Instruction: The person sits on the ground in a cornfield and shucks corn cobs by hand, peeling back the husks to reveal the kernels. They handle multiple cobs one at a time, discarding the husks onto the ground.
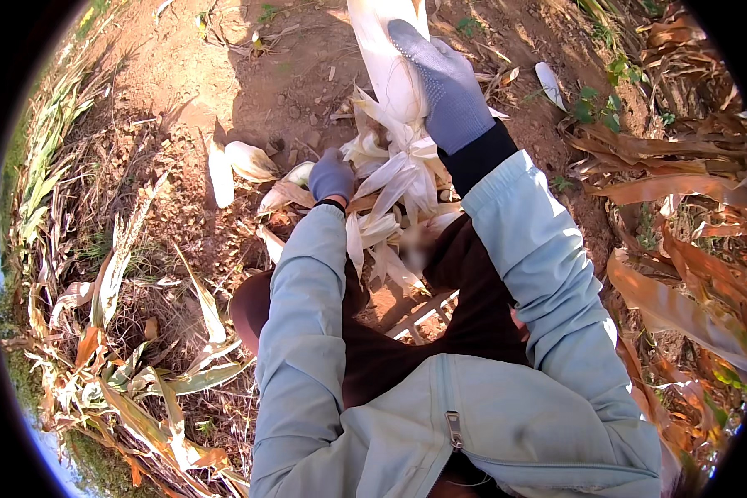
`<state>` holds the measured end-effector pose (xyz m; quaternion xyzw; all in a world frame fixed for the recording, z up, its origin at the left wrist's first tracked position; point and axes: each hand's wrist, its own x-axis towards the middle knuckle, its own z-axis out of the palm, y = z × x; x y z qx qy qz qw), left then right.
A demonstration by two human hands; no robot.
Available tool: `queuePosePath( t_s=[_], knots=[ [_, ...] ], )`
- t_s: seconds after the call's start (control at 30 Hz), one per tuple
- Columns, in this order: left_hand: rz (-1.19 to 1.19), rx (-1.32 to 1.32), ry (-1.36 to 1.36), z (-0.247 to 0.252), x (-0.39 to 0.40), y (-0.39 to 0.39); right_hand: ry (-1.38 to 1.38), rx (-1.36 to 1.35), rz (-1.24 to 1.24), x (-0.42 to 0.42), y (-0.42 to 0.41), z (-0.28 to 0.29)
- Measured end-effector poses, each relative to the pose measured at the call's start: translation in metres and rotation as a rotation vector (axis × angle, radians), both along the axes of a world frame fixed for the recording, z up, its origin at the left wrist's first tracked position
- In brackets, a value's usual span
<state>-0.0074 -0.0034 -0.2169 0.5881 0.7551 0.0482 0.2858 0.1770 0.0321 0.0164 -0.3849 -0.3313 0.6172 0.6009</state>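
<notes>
My right hand (448, 93), in a grey dotted knit glove, grips a large pale ear of corn in its husk (380, 59). The thumb lies along the husk and the other fingers wrap its right side; the ear's far end runs past the top edge. Lower and to the left, my left hand (331, 177), gloved too, is curled beside a greenish-white husk piece (300, 173). Its fingertips are hidden, so whether it grips anything is unclear. Loose peeled husks (404, 177) are heaped between my hands and my knees.
Two pale husk pieces (249, 162) lie on the brown soil (292, 68) to the left. Dry corn stalks and leaves (162, 404) cover the left side. More brown leaves (678, 299) line the right. Under me shows part of a slatted seat (420, 317).
</notes>
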Motion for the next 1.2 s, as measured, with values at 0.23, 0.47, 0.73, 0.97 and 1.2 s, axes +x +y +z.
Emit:
queuePosePath(
  t_s=[0.23, 0.47, 0.73, 0.97, 1.2],
  knots=[
    [-0.355, -0.534, -0.280, -0.033, 0.044, -0.081, 0.128, -0.237, -0.017, -0.002, -0.004, 0.033],
    [-0.376, -0.553, 0.084, 0.047, 0.036, -0.019, 0.422, -0.062, 0.164, 0.020, 0.019, -0.009],
    [0.259, -0.209, -0.795, 0.043, -0.034, 0.030, 0.081, 0.047, 0.034, 0.018, 0.000, 0.007],
    [-0.061, -0.043, -0.504, 0.092, -0.024, 0.036, -0.252, -0.183, 0.100, 0.004, 0.005, 0.001],
    [0.284, -0.118, -1.363, 0.187, -0.001, 0.025, -0.464, 0.089, 0.164, -0.013, 0.004, -0.029]
  ],
)
